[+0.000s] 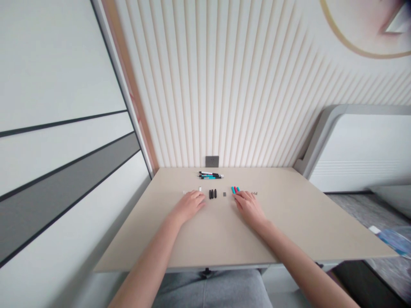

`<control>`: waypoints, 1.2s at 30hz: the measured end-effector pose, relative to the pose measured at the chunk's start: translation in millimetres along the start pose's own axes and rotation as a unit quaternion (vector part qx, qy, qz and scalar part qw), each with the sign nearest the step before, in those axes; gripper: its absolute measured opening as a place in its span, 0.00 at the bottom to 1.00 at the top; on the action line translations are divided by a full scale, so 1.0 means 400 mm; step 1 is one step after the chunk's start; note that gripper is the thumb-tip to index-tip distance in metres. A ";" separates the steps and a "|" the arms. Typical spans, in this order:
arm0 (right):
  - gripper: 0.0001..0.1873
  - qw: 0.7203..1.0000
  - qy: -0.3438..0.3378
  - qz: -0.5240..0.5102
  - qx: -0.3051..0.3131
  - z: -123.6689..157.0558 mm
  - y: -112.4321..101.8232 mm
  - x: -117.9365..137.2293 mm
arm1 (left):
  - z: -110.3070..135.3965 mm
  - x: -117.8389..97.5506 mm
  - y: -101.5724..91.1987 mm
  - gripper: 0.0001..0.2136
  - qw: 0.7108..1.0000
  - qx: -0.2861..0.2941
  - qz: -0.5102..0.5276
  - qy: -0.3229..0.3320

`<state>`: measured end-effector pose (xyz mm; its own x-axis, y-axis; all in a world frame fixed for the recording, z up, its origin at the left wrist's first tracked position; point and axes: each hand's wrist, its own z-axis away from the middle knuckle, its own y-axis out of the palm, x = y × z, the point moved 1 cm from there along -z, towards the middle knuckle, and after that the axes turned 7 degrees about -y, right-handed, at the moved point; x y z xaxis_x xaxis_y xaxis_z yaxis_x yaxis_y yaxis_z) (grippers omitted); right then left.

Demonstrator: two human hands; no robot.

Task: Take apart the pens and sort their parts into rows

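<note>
Left hand (188, 206) and right hand (249, 205) resting open, palms down, on the counter (289, 214); black pen parts (212, 193) between them; teal and red pen barrels (235, 190) at the right fingertips; all light, stiff, apt to roll; best pinched mid-barrel.

I count three pens (211, 174), three black tubes (212, 193), three teal and red tubes (235, 190), one grey square (224, 194), two white bits (199, 188), several tiny metal parts (254, 193), one left hand (188, 206), one right hand (249, 208)

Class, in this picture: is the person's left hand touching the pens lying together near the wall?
Apart: the head view shows tabletop between the left hand and the pens.
</note>
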<state>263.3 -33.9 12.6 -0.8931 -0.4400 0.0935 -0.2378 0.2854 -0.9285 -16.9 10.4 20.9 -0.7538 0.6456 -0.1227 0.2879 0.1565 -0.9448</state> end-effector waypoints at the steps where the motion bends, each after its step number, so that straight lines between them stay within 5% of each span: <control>1: 0.19 1.000 -0.010 0.001 0.011 -0.015 0.006 0.020 | -0.002 -0.004 0.002 0.12 1.000 -0.003 -0.003 0.000; 11: 0.14 0.997 -0.026 0.038 0.069 -0.161 0.044 0.147 | 0.002 -0.033 0.018 0.17 1.000 -0.006 0.004 0.012; 36: 0.16 1.000 -0.009 -0.019 0.013 -0.144 0.041 0.135 | -0.002 -0.034 0.024 0.15 1.000 0.005 0.000 0.022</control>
<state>189.1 -3.8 23.1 -0.8766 -0.4654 0.1221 -0.2607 0.2461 -0.9335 -3.4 3.8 14.0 -0.7272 0.6777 -0.1091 0.2819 0.1499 -0.9477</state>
